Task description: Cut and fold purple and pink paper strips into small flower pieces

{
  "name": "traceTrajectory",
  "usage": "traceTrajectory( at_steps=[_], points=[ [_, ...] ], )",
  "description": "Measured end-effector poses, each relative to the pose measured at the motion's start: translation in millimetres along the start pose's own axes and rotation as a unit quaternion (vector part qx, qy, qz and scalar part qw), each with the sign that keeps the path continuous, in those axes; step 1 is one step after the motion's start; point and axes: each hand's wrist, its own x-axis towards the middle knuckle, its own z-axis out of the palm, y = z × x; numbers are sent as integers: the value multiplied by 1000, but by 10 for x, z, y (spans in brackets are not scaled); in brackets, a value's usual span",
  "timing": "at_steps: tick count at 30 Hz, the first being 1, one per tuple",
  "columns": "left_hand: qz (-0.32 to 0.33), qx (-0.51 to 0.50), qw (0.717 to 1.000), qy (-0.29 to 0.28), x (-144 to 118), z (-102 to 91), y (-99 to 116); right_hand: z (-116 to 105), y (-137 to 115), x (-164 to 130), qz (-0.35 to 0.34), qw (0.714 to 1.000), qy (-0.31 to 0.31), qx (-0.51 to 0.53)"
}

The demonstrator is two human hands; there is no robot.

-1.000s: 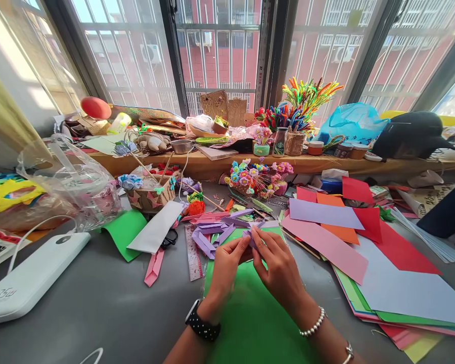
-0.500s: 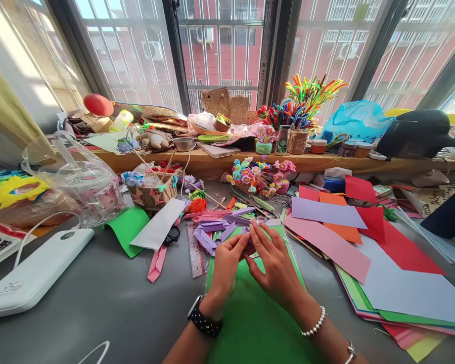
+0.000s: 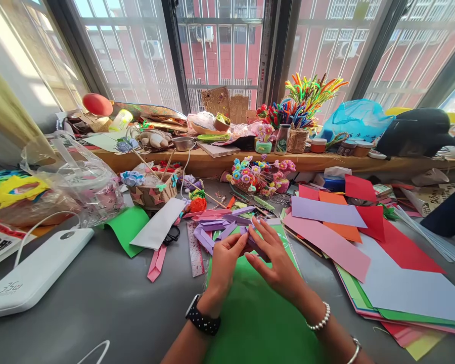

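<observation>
Purple folded paper piece (image 3: pixel 250 238), small and partly hidden, sat pinched between the fingertips of both hands, just above the near end of the green sheet (image 3: pixel 250 313). Left hand (image 3: pixel 223 263) closed narrowly on its left side, thumb and fingers curled around it; right hand (image 3: pixel 276 263) covered its right side with fingers spread along the top and the thumb tucked beneath. Both hands were equally near, the piece lying directly between them at their fingertips. Its long axis could not be told, since the fingers covered most of it.

Beyond the green sheet, just past the fingertips, lay a loose pile of purple folded strips (image 3: pixel 216 227). Left of the green sheet lay a ruler (image 3: pixel 194 250), then a pink folded strip (image 3: pixel 156 263) and black scissors (image 3: pixel 170 235). Farther left of the green sheet rested a white power bank (image 3: pixel 30 275). Right of the green sheet spread a stack of coloured paper sheets (image 3: pixel 364 253). Well beyond the green sheet, small paper flowers (image 3: pixel 258 177) stood near the wooden sill (image 3: pixel 326 163).
</observation>
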Motion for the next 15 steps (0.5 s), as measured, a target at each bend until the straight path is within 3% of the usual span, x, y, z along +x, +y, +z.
traceTrajectory(
  at_steps=[4,8,15],
  points=[
    [8,16,1000,-1,5,-19,42,-107,62,35,87,985,44,139],
    [11,44,999,-14,7,-33,63,-158,73,38,187,954,6,232],
    [23,79,996,-42,9,-33,70,-158,29,45,161,969,-22,184]
  ],
)
